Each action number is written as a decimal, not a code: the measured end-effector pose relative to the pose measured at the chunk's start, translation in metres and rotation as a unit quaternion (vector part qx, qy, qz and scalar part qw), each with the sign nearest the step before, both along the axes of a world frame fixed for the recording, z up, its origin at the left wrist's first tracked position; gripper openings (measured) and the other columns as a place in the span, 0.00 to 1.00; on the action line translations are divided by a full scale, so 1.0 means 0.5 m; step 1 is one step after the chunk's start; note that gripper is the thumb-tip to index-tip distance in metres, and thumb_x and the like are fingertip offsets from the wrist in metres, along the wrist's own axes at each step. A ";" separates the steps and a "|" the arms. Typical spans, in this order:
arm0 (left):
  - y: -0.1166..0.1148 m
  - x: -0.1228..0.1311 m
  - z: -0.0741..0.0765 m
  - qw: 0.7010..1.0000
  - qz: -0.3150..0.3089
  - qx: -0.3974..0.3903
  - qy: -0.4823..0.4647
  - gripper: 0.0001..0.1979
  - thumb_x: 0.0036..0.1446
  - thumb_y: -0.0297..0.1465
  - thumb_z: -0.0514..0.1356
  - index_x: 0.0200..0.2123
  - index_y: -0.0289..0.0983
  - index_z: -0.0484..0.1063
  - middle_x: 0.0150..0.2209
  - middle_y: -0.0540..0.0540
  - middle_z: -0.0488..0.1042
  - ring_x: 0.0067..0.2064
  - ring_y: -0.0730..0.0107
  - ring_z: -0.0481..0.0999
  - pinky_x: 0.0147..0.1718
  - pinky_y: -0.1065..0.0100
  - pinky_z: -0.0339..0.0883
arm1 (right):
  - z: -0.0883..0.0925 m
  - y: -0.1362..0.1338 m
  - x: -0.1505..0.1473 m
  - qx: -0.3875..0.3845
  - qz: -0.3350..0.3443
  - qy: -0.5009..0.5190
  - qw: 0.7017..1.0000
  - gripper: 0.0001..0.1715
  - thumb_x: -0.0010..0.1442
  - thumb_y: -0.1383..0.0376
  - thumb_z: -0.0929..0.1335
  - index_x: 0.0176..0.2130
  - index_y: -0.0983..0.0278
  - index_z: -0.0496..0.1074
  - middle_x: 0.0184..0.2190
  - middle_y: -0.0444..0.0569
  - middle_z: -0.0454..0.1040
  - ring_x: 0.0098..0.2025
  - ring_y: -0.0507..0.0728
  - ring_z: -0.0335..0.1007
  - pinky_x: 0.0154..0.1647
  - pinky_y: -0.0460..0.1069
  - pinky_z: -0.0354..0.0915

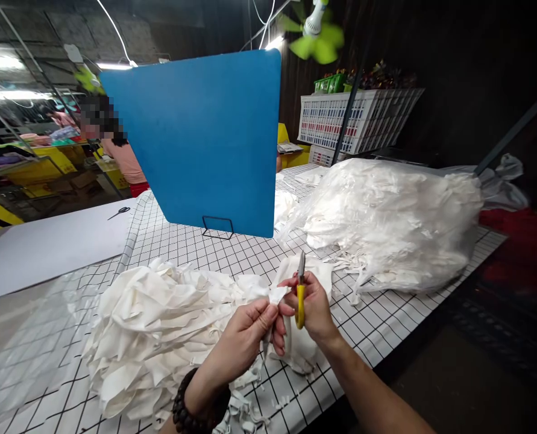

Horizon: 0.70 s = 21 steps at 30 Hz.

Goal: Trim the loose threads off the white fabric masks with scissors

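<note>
My left hand (246, 333), with a dark bead bracelet (191, 405) at the wrist, pinches a piece of white cloth (278, 293) between thumb and fingers. Close beside it, my right hand (316, 304) is closed around yellow-handled scissors (300, 304) whose blades point up. Its fingertips are at the same cloth, though exactly how they touch it is partly hidden. A large heap of white fabric pieces (141, 325) lies to the left of my hands. Small white scraps (245, 410) are scattered on the table below them.
A checkered cloth (182, 241) covers the table. A blue board (205, 138) stands upright on a black wire stand (217, 228). At right sits a clear plastic bag (395, 223) full of white pieces. Dark scissors (119, 212) lie at left. Behind are a white crate (354, 120) and a person (126, 160).
</note>
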State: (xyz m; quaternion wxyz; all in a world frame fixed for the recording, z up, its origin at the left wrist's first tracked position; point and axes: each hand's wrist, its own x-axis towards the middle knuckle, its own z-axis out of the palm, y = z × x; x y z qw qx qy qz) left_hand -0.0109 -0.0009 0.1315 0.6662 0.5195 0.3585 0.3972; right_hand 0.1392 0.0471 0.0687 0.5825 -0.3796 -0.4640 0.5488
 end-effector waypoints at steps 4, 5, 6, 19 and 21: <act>-0.004 -0.008 -0.023 0.980 0.156 0.097 0.076 0.17 0.61 0.42 0.58 0.33 0.35 0.78 0.44 0.41 0.69 0.27 0.76 0.72 0.25 0.71 0.71 | 0.017 0.024 0.017 0.020 -0.008 -0.005 1.000 0.21 0.49 0.60 0.77 0.35 0.58 0.64 0.36 0.44 0.76 0.36 0.54 0.74 0.37 0.48 0.70; -0.003 -0.009 -0.030 0.973 0.183 0.115 0.083 0.17 0.61 0.41 0.58 0.31 0.35 0.79 0.50 0.39 0.67 0.27 0.77 0.71 0.24 0.71 0.71 | 0.015 0.025 0.020 0.005 0.025 -0.014 1.000 0.22 0.47 0.60 0.77 0.35 0.59 0.64 0.35 0.44 0.76 0.35 0.54 0.74 0.37 0.48 0.70; -0.002 -0.010 -0.037 0.971 0.190 0.121 0.076 0.17 0.61 0.41 0.58 0.29 0.35 0.79 0.55 0.38 0.64 0.26 0.78 0.71 0.22 0.71 0.70 | 0.009 0.023 0.024 -0.016 0.063 -0.025 0.998 0.23 0.45 0.60 0.78 0.34 0.59 0.64 0.35 0.44 0.76 0.34 0.54 0.74 0.36 0.48 0.70; 0.002 0.007 -0.086 0.980 0.155 0.122 0.022 0.15 0.63 0.39 0.57 0.32 0.35 0.76 0.29 0.48 0.69 0.29 0.70 0.75 0.31 0.69 0.69 | 0.051 -0.076 0.142 0.048 0.083 -0.413 0.906 0.22 0.46 0.62 0.76 0.33 0.58 0.61 0.25 0.38 0.64 0.26 0.52 0.59 0.25 0.46 0.58; -0.001 0.008 -0.086 0.974 0.147 0.159 0.067 0.15 0.65 0.37 0.55 0.30 0.36 0.75 0.28 0.48 0.69 0.30 0.70 0.74 0.32 0.69 0.67 | 0.070 -0.090 0.133 0.073 0.080 -0.474 0.874 0.23 0.45 0.61 0.76 0.34 0.58 0.61 0.30 0.41 0.68 0.30 0.54 0.63 0.30 0.48 0.62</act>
